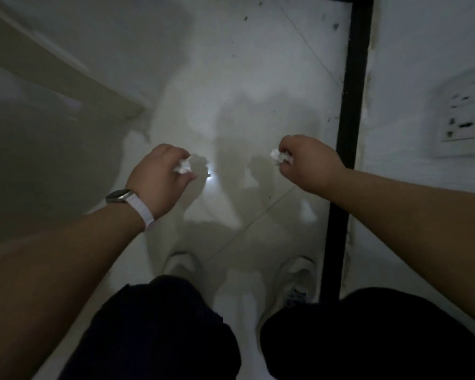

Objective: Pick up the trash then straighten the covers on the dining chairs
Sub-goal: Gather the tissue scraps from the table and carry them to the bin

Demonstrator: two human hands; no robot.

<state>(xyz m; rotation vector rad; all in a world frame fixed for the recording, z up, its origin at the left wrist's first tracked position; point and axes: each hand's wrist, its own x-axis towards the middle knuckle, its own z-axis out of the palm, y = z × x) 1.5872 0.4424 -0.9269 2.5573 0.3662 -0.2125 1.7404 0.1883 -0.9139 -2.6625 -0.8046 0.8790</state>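
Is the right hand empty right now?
No, the right hand pinches a crumpled white paper wad in its curled fingers.

Dim, grainy view: I'm working in poor light.
I'm seeing a small glare spot glinting on the glossy floor (244, 105). The left hand (159, 174) and right hand (307, 163) are casting soft shadows there, the wall socket (459, 119) is smearing at the right edge, and straight lines are bowing outward.
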